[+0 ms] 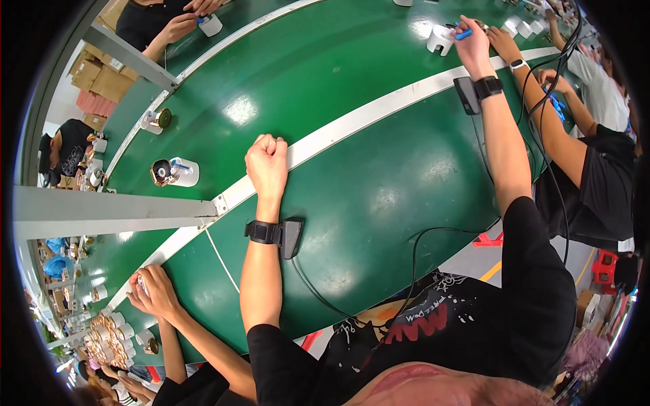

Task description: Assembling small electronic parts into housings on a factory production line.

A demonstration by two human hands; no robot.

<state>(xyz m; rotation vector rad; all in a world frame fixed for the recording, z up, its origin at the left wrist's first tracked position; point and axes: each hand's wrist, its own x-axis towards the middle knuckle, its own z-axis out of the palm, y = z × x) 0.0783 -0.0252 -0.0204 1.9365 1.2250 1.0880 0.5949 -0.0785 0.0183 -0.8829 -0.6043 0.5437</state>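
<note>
Blue tool (463, 34), too small to identify, sits in the curled grip of the right hand (473, 49), just beside a notched white cup (440, 40) on the green surface (338, 74). The left hand (267, 166) is closed in a fist over the white rail (359, 125), nothing visible inside. Standing so near, the cup could tip if knocked; a co-worker's hand (504, 44) close by might cause a bump. Snagging the looped black cable (421, 233) could jerk an arm.

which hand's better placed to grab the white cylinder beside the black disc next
Probably the left hand: it is nearer the white cylinder, while the right hand is farther, holding a blue object.
</note>
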